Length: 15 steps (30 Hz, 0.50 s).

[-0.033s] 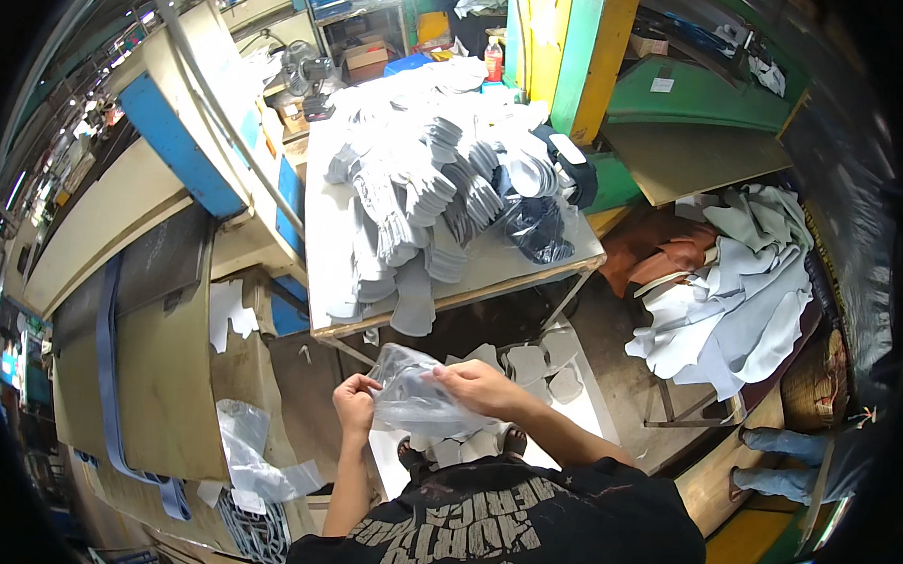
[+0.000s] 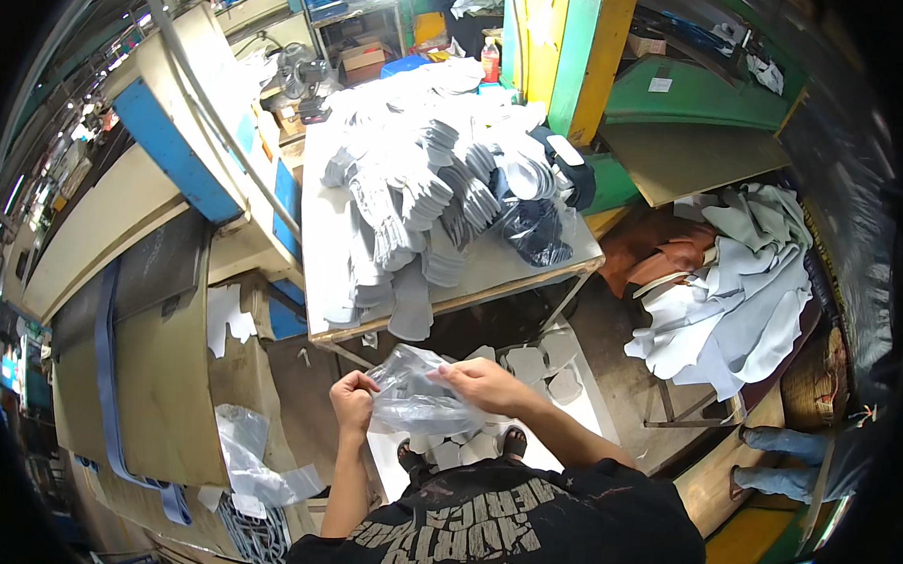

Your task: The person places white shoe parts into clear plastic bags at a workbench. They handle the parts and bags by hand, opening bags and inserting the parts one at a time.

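In front of my body, both hands have hold of a clear plastic bag [image 2: 422, 405]. My left hand [image 2: 352, 403] pinches its left edge, fingers closed. At the upper right side of the bag, my right hand [image 2: 480, 384] grips the film between thumb and fingers. The bag is crumpled and see-through; I cannot make out anything inside it. Just beyond my hands stands a table [image 2: 471, 301] heaped with stacks of grey-white cut pieces [image 2: 415, 191], shaped like soles. A dark bundle in clear plastic [image 2: 536, 230] lies at its right side.
More pale cut pieces [image 2: 525, 363] lie on a white sheet [image 2: 591, 411] around my feet. To the left, a machine bed [image 2: 160, 381] carries a blue strap and another plastic bag [image 2: 247, 449]. At right, grey sheets [image 2: 734, 302] are piled up; another person's legs [image 2: 783, 463] show nearby.
The bag's lower right part has drawn in slightly beneath my right hand. Both hands are almost where they were, still gripping the film.
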Tool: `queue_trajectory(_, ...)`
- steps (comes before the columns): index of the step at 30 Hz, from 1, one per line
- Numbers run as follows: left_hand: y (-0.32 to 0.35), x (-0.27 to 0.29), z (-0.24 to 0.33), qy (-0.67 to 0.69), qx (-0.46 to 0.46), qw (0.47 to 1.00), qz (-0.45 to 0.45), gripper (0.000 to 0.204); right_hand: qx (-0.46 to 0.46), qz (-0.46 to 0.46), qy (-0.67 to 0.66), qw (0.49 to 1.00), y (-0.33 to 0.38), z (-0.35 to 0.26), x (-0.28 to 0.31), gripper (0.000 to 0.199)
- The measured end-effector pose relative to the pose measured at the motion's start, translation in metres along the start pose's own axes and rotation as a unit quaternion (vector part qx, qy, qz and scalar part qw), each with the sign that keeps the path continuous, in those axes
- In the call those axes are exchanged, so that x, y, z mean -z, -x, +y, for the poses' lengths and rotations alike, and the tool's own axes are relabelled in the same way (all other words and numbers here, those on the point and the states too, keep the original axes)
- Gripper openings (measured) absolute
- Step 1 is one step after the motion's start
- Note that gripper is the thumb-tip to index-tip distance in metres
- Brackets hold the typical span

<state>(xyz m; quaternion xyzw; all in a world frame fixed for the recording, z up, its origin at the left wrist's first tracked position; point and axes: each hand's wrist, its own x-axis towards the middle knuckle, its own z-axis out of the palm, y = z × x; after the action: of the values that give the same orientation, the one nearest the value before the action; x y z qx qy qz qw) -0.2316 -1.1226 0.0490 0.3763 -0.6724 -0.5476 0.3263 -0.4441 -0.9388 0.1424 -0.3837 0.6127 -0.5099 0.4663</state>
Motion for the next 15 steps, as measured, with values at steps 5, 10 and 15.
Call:
queue_trajectory(5,-0.084,-0.055,0.062,-0.111,-0.195,0.968,-0.114,0.011,-0.073,-0.002,0.093,0.993,-0.028,0.016,0.065,0.046)
queue_trajectory(10,-0.170,-0.105,0.033,-0.149,-0.247,0.956,-0.054,0.010,-0.053,-0.202,0.269,0.940,-0.071,-0.030,0.134,0.051)
queue_trajectory(15,-0.183,-0.138,-0.018,-0.319,-0.331,0.875,0.154,0.016,0.194,-0.019,0.281,0.940,-0.153,-0.109,0.243,0.041)
